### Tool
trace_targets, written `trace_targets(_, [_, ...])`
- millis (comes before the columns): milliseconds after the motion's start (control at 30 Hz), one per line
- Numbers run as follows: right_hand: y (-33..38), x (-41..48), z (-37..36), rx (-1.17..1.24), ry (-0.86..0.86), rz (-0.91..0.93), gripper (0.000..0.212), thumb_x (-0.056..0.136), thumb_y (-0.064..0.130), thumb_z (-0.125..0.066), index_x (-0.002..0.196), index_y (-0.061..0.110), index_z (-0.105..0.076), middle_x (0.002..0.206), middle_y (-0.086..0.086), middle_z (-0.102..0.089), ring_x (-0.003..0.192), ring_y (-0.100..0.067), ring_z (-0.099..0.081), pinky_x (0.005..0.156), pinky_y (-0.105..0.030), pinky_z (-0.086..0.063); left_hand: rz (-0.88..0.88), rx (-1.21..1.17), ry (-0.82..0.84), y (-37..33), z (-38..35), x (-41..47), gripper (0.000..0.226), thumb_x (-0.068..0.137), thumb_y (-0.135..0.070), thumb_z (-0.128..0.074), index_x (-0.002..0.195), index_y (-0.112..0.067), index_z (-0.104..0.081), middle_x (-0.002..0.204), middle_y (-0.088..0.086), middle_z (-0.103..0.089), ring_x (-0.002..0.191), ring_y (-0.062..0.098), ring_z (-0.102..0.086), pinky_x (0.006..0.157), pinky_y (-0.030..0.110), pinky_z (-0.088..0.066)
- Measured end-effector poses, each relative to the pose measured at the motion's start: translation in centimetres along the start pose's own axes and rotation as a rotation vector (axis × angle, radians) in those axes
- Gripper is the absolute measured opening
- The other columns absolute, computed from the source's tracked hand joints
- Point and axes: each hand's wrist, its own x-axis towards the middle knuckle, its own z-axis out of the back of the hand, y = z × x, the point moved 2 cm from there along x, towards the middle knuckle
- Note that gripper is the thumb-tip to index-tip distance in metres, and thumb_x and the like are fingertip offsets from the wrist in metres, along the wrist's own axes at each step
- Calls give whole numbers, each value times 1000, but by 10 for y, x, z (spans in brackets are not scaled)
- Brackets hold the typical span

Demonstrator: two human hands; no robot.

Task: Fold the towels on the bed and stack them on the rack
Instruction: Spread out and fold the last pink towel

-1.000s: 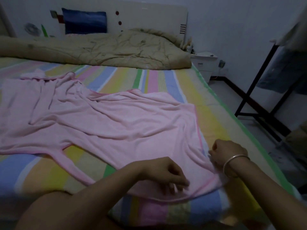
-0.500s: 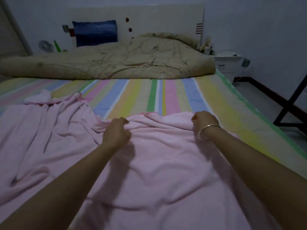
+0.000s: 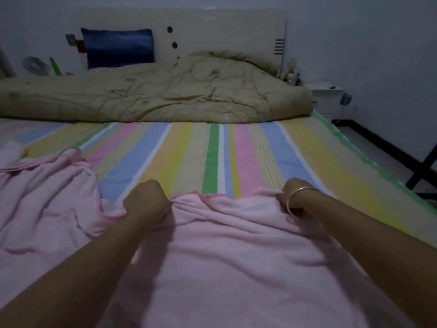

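A large pink towel (image 3: 236,252) covers the near part of the striped bed (image 3: 194,152), with a rumpled part spreading off to the left. My left hand (image 3: 145,201) grips the towel's far edge in a fist. My right hand (image 3: 292,194), with a metal bangle on the wrist, grips the same edge about a forearm's length to the right. Between my hands the edge sags in small folds. Both arms stretch forward over the towel. Only a black leg of the rack (image 3: 423,171) shows at the right edge.
A rolled tan quilt (image 3: 165,93) lies across the head of the bed below the white headboard (image 3: 212,27). A blue pillow (image 3: 118,47) leans behind it. A white nightstand (image 3: 327,95) stands at the bed's right corner, with bare floor beside it.
Both hands moved from the towel's near edge to its far edge and gripped it. Since half a second ago they have carried that edge farther up the bed.
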Motion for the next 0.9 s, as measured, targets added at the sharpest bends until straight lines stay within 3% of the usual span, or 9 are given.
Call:
trace_targets(100, [-3,39,26,565,-137,-95,10,75,15,-70,76,6,-67,78,-14,-68,71,-24,-64,65,-29,-54,44,-154,-96,-20,16,36,17,79,-25,-68,87,-11,-74,95,13,-70,93,33,-65,69,32,-44])
trace_targets(167, [-5,70,42,892,-200,-105,18,74,27,-64,74,10,-59,79,-11,-66,77,-28,-67,71,-34,-57,-20,-270,-209,-38,24,52,17,86,-19,-60,97,-11,-70,102,14,-68,99,36,-61,73,34,-43])
trace_targets(267, [-18,120,45,911,-452,-70,43,61,50,-63,81,12,-64,86,-4,-70,85,-25,-67,83,-40,-55,-204,-381,-239,-62,14,68,27,92,-21,-51,116,-12,-55,113,16,-64,105,36,-57,82,39,-44])
trace_targets(367, [5,106,47,875,-494,74,25,83,23,-63,107,19,-60,107,-2,-64,94,-22,-60,81,-27,-45,-345,-396,-75,-85,-19,84,57,92,-34,-52,141,-11,-32,136,19,-50,123,35,-48,101,43,-41])
trace_targets(433, [11,118,33,872,-413,151,42,86,11,-60,126,17,-51,122,-7,-59,102,-24,-58,82,-23,-40,-370,-287,1,-93,-44,94,79,92,-48,-47,153,-15,-9,155,16,-25,141,33,-28,114,47,-27])
trace_targets(533, [15,136,2,592,-292,173,76,88,15,-57,151,26,-16,147,-13,-37,124,-30,-47,99,-30,-37,-397,-34,0,-90,-76,104,81,92,-64,-32,154,-28,4,162,5,-2,148,29,-8,117,53,-15])
trace_targets(600, [16,147,-17,246,-270,194,81,93,28,-50,152,27,5,159,-9,-13,142,-30,-22,114,-39,-22,-422,98,-34,-89,-86,111,78,87,-75,-23,152,-40,0,162,3,3,147,31,-3,115,58,-14])
trace_targets(700, [21,162,-22,-159,-204,143,66,95,55,-25,151,36,3,160,6,8,146,-29,13,115,-54,10,-440,196,-30,-79,-80,134,85,76,-87,-14,150,-47,-4,162,3,11,148,30,8,112,61,-10])
trace_targets(900, [14,179,-19,-361,-165,44,70,91,67,-6,151,34,8,159,10,15,145,-31,17,107,-65,16,-247,235,-51,-59,-90,145,95,75,-87,-4,151,-33,-20,162,4,-10,148,29,-6,113,62,-5])
